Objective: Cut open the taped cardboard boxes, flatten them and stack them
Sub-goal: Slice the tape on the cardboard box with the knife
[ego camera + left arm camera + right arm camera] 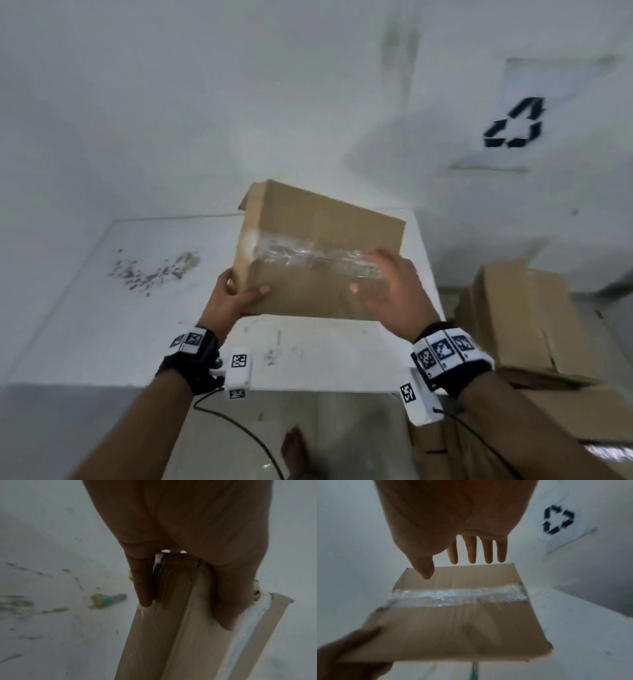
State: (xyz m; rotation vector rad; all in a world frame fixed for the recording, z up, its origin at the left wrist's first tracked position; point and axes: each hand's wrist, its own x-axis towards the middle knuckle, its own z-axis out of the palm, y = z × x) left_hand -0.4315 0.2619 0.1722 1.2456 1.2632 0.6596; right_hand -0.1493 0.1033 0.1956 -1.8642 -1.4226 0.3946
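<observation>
A brown cardboard box (308,222) hangs tilted above the white table (102,308), a strip of clear tape (301,255) running across its near face. My left hand (239,294) grips the box's lower left corner, thumb on the front face and fingers behind. In the left wrist view the fingers (142,588) clamp the box edge (171,615). My right hand (387,287) hovers flat over the right end of the tape with straight fingers (479,550), apart from the box (453,628) in the right wrist view. A small cutter-like tool (106,599) lies on the table.
Flattened and loose cardboard boxes (534,325) pile up on the floor to the right of the table. A recycling sign (513,123) hangs on the white wall. Scraps of debris (154,270) litter the table's left part. A bare foot (294,448) stands below the table edge.
</observation>
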